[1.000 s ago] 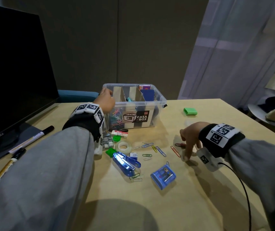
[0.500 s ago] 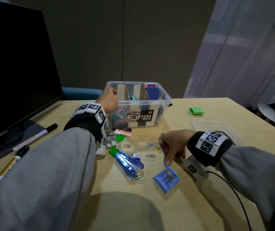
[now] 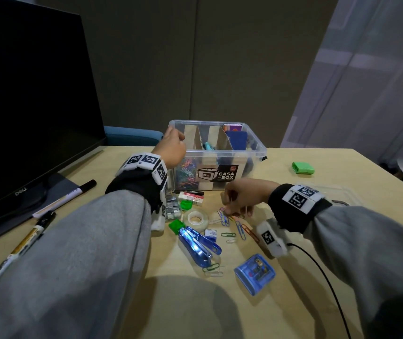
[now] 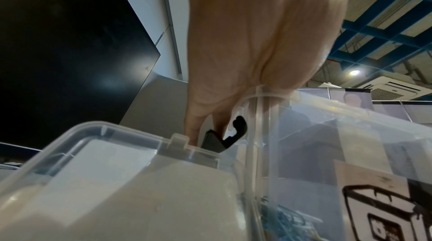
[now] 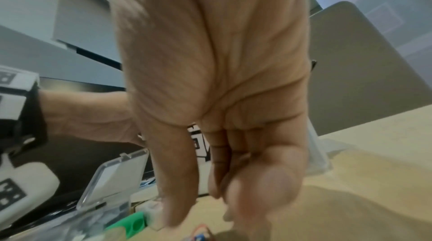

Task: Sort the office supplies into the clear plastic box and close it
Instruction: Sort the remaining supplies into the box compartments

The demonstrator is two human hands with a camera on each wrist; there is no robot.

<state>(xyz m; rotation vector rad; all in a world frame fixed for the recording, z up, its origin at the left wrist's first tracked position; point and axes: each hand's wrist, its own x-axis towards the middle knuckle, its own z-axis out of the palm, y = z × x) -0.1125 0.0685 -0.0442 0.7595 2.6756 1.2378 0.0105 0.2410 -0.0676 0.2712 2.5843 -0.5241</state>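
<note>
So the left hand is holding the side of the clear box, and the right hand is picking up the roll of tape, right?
Not quite. In the head view the right hand is picking at the loose paper clips on the table; the tape roll lies untouched just left of them. The rest is right: the left hand does hold the side of the clear box.

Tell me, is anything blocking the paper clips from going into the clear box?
Nothing visible does. The right hand is at the loose paper clips, the clear plastic box has no lid on, and the left hand only grips its left rim.
</note>
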